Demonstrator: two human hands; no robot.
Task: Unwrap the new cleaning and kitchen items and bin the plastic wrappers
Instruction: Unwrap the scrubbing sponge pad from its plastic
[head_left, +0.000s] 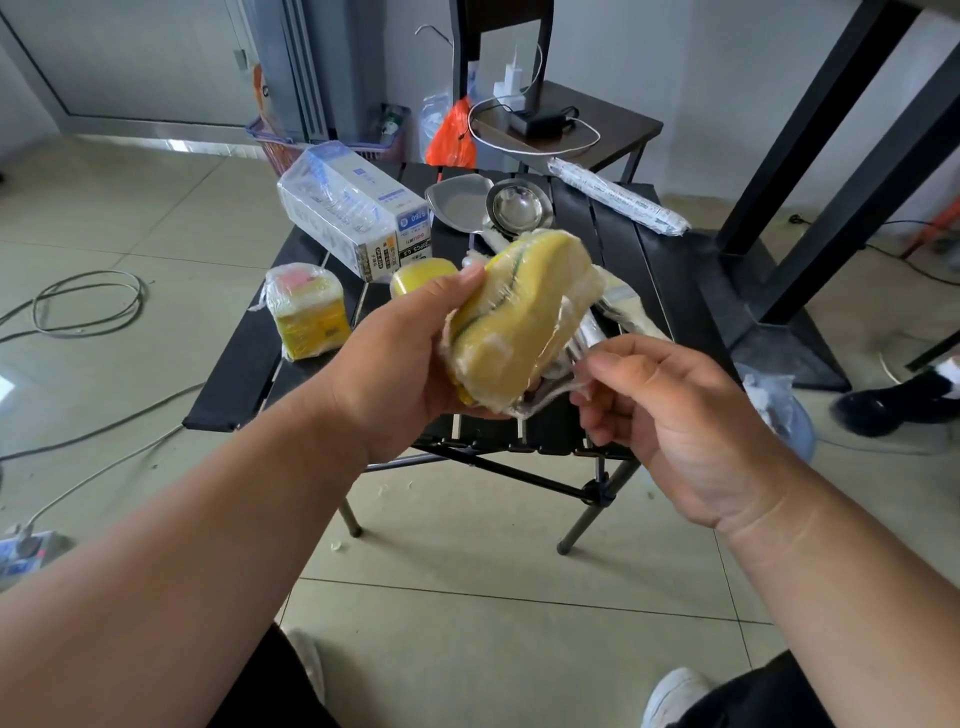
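my left hand (410, 358) grips the sponge (519, 317) steady so my right hand (670, 415) can pinch the wrap (550, 397) and pull.

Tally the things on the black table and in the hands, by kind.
Sponge packs: 3 (in hand, small one, wrapped stack)
Metal utensils: 2 (spatula, ladle)
Boxes: 1
Long wrapped rolls: 1
Total: 7
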